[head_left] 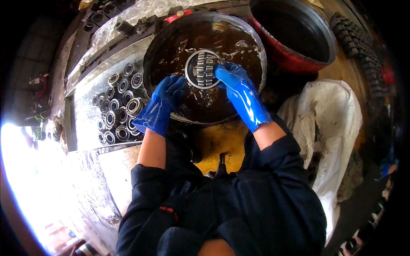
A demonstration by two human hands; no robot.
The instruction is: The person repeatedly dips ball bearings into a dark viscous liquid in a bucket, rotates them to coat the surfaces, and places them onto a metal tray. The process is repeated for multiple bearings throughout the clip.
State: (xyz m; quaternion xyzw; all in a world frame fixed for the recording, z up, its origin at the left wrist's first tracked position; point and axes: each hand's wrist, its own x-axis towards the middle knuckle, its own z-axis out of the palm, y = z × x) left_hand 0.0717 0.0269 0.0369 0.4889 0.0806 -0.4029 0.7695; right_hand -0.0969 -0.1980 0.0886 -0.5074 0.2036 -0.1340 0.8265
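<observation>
A large roller bearing [205, 69] with a shiny steel outer ring and two rows of rollers is held over a round drum [147, 55] of dark brown liquid. My right hand [232, 77], in a long blue rubber glove, grips the ring's right edge, thumb and fingers closed on it. On the other side, my left hand [170, 90], in a matching wet glove, has its fingers stretched out just by the ring's left edge. Whether its fingertips touch the ring I cannot tell. Light streaks and spots float on the liquid below.
Several small bearings [123, 133] are grouped on a metal-topped bench [85, 123] at left. A red drum [294, 59] with a dark inside stands at the far right. Nearer lies a white sack [337, 111]. Dark ring-shaped parts [354, 42] line the right rim.
</observation>
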